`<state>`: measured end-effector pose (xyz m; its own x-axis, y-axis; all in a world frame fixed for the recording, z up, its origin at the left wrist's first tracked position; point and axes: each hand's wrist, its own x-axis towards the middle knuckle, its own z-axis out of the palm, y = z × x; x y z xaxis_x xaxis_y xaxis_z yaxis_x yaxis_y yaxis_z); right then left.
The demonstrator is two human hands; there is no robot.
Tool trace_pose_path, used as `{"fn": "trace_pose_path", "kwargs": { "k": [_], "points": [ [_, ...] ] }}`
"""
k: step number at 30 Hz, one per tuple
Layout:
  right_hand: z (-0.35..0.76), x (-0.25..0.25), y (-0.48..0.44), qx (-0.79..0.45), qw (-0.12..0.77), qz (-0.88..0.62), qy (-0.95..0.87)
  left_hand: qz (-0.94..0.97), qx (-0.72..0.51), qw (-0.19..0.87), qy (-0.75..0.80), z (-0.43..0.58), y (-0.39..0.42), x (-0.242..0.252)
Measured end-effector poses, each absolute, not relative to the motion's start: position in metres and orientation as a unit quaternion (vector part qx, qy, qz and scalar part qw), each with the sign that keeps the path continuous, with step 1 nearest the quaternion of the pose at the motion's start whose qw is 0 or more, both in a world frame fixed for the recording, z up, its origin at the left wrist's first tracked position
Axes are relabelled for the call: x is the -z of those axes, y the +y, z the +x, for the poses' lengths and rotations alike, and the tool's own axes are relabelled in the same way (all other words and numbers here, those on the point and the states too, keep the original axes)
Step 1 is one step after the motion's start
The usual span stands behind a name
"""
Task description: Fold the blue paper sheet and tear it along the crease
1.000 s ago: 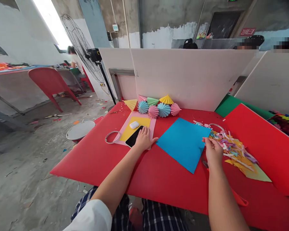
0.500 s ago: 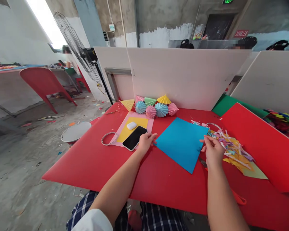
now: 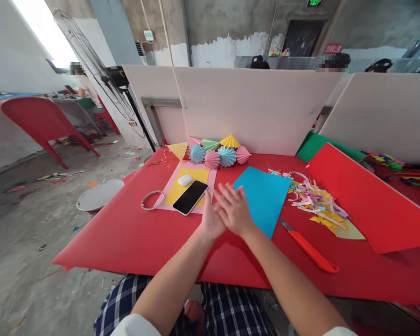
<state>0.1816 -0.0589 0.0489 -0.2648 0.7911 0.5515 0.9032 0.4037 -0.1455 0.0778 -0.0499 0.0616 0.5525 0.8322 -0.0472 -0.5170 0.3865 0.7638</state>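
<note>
My left hand (image 3: 213,219) and my right hand (image 3: 235,209) are close together above the red table, palms turned toward each other, fingers stretched out. Neither holds anything. Behind and right of them lies a blue sheet of paper (image 3: 266,198), flat and partly covered by my right hand. A black-screened phone (image 3: 191,198) rests just left of my hands, on yellow paper (image 3: 171,193) over a pink sheet (image 3: 210,173). A white earphone case (image 3: 185,180) sits behind the phone. To the right of the blue paper is a red-handled utility knife (image 3: 311,249), its blade pointing away.
Folded paper fans and cones (image 3: 219,156) stand along the white partition (image 3: 245,107). Paper strips (image 3: 315,198) are heaped at right, beside a large red board (image 3: 378,200). A pale ring (image 3: 153,199) lies at left. A person (image 3: 87,86) sits in the far left background.
Both hands have left the blue paper's edges and come together, the right one moving left. The knife, formerly half hidden by my right arm, now shows. The camera view has shifted slightly right.
</note>
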Motion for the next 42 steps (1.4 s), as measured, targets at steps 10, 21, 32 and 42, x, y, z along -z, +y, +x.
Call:
{"fn": "trace_pose_path", "kwargs": {
  "k": [10, 21, 32, 42],
  "points": [
    [0.333, -0.008, -0.139, 0.087, 0.408, -0.734, -0.536, 0.302, -0.39, 0.87, -0.014, 0.039, -0.112, -0.084],
    [0.346, 0.004, -0.195, 0.122, 0.183, -0.803, -0.553, 0.483, -0.334, 0.766, 0.262, 0.086, -0.109, -0.009],
    [0.281, 0.009, -0.153, 0.017, 0.165, -0.682, -0.713, 0.258, -0.482, 0.806, 0.228, 0.059, -0.101, 0.005],
    [0.278, 0.006, -0.15, 0.08, 0.161, -0.709, -0.682, 0.283, -0.504, 0.769, 0.274, 0.06, -0.101, 0.004]
  ]
}}
